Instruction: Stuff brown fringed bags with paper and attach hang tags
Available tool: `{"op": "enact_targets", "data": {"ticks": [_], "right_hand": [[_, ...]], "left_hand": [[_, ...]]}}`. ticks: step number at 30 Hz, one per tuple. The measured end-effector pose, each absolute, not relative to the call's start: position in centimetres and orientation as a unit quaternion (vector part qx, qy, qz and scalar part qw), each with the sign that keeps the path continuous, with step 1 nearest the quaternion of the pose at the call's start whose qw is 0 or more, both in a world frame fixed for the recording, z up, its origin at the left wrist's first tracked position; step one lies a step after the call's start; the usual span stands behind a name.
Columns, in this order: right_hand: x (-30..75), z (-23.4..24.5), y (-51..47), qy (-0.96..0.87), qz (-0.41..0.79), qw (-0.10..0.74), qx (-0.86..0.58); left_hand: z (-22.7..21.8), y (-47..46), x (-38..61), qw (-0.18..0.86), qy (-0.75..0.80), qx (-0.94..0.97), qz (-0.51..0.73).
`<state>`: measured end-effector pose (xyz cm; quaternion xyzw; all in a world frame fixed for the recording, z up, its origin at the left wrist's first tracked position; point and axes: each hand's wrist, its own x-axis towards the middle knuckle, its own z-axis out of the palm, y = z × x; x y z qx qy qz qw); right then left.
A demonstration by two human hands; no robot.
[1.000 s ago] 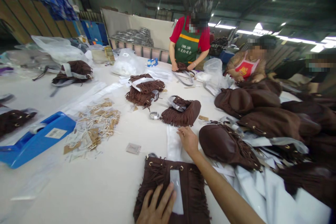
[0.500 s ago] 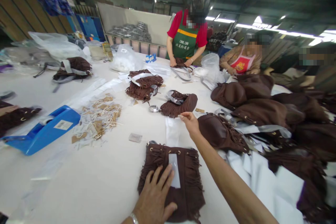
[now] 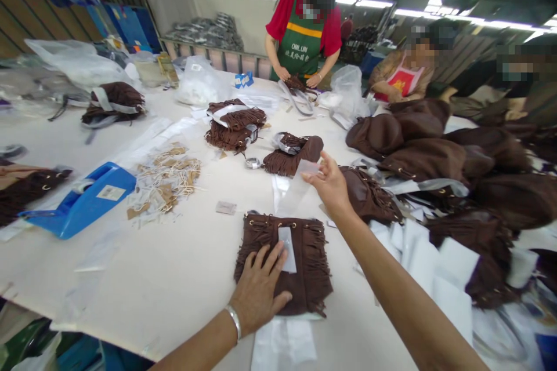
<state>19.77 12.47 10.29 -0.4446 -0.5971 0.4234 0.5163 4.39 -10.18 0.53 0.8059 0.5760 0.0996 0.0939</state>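
Note:
A brown fringed bag [image 3: 304,266] lies flat on the white table [image 3: 174,278] in front of me, with a white label strip down its middle. My left hand [image 3: 260,290] rests flat on the bag's left part, fingers spread. My right hand [image 3: 331,185] is raised beyond the bag and pinches the top edge of a clear plastic sleeve [image 3: 298,191], which hangs down towards the bag's upper rim. A brown bag with a metal ring [image 3: 292,156] sits just past that hand.
A blue tape dispenser [image 3: 85,200] and a heap of paper tags with strings [image 3: 165,182] lie at the left. Brown bags [image 3: 435,156] are piled at the right over white sheets [image 3: 435,255]. A person in a green apron [image 3: 302,46] and others work across the table.
My right hand has lifted the clear sleeve off the table and drawn it up and to the right. My left hand has stayed on the bag. The view has tilted downward.

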Motion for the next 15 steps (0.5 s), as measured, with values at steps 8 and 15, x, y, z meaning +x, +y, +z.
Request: {"op": "enact_targets", "data": {"ticks": [8, 15], "right_hand": [[21.4, 8.5, -3.6, -0.736, 0.305, 0.407, -0.446], [21.0, 0.1, -10.6, -0.812, 0.182, 0.371, -0.411]], "left_hand": [[0.4, -10.4, 4.3, 0.093, 0.58, 0.799, 0.127], [0.1, -10.7, 4.3, 0.083, 0.574, 0.802, 0.147]]}}
